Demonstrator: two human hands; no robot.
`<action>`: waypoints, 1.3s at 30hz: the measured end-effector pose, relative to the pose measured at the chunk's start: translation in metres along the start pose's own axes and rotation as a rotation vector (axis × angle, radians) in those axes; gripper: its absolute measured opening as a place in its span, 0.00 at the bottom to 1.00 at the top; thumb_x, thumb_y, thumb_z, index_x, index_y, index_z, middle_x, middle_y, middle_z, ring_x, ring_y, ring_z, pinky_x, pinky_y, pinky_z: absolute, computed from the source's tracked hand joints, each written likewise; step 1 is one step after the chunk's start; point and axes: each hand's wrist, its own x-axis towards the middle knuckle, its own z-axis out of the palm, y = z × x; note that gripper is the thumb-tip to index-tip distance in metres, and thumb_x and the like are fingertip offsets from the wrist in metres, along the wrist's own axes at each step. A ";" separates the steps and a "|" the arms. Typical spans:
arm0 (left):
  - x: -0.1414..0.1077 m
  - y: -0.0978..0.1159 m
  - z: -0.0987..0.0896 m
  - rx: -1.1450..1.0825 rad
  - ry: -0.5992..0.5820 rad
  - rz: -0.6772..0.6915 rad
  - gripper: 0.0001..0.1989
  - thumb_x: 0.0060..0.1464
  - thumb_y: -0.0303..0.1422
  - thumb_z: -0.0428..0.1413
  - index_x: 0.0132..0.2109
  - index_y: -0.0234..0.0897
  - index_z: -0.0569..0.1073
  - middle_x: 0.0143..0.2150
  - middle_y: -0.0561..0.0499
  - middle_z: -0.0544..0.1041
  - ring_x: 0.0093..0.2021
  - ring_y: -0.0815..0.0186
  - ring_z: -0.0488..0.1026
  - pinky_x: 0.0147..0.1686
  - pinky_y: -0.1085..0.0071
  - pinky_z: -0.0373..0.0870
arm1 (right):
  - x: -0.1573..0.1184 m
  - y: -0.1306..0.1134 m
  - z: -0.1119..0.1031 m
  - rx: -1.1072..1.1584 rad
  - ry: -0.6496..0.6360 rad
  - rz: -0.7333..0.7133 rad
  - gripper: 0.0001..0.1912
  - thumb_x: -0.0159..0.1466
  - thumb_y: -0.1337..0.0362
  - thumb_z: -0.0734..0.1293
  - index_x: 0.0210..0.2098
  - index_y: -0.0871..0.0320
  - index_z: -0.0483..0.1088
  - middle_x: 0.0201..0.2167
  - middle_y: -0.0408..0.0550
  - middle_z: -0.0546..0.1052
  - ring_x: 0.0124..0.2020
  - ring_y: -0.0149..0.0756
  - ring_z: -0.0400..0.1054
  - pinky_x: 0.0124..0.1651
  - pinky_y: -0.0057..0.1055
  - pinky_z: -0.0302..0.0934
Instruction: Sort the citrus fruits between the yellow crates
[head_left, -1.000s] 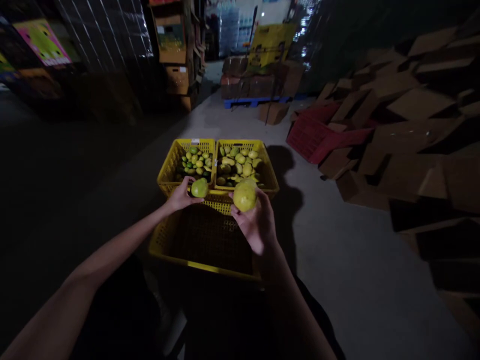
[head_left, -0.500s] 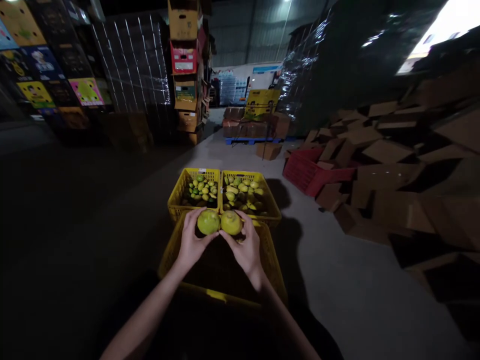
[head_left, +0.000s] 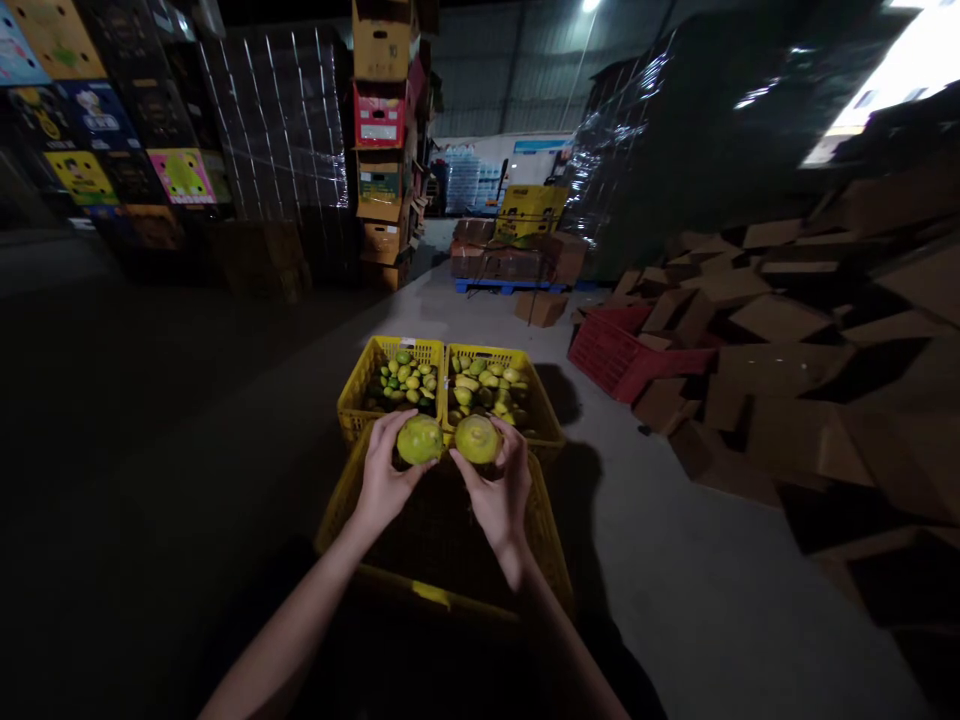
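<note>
My left hand [head_left: 384, 475] is closed around a green-yellow citrus fruit [head_left: 419, 441], thumb below and fingers behind it. A second, yellower citrus fruit [head_left: 477, 440] is gripped by my right hand [head_left: 501, 490]. The two fruits are held side by side with a small gap between them. Beneath my hands is a near yellow plastic crate [head_left: 551, 530], its inside dark. Beyond it stand two more yellow crates: the left crate [head_left: 346, 405] holds several small green and yellow fruits [head_left: 405, 375], the right crate [head_left: 551, 418] larger yellow-green fruits [head_left: 487, 380].
To the right lie a red plastic crate [head_left: 611, 355] and a big heap of cardboard boxes [head_left: 780, 370]. A blue pallet [head_left: 510, 286] with boxes stands ahead. Stacked cartons [head_left: 382, 180] and wrapped pallet loads [head_left: 277, 130] rise behind on the left. A shadow falls over the floor.
My right hand has moved slightly right with its fruit, and that fruit has turned. The fruits, close together before, are now further apart. The view has shifted slightly.
</note>
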 end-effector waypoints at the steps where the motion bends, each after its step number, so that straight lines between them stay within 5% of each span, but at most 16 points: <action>1: 0.000 0.000 -0.001 0.004 0.000 0.002 0.27 0.48 0.31 0.63 0.56 0.42 0.66 0.52 0.45 0.68 0.54 0.58 0.67 0.56 0.58 0.63 | 0.000 -0.001 0.000 0.007 0.006 -0.001 0.24 0.54 0.64 0.71 0.49 0.54 0.62 0.48 0.51 0.72 0.48 0.41 0.69 0.51 0.41 0.64; 18: 0.000 0.002 0.000 0.033 0.134 0.128 0.26 0.49 0.30 0.62 0.55 0.42 0.65 0.51 0.44 0.67 0.53 0.58 0.67 0.53 0.59 0.65 | -0.004 0.001 0.002 0.099 0.171 -0.148 0.28 0.54 0.70 0.71 0.52 0.51 0.60 0.51 0.49 0.69 0.53 0.40 0.66 0.56 0.45 0.63; 39: -0.002 0.004 0.006 0.048 0.122 0.142 0.26 0.49 0.30 0.61 0.55 0.41 0.65 0.51 0.44 0.67 0.52 0.57 0.68 0.53 0.58 0.67 | -0.001 -0.001 0.002 0.125 0.278 -0.130 0.28 0.53 0.71 0.72 0.51 0.52 0.61 0.51 0.50 0.69 0.53 0.42 0.66 0.55 0.47 0.63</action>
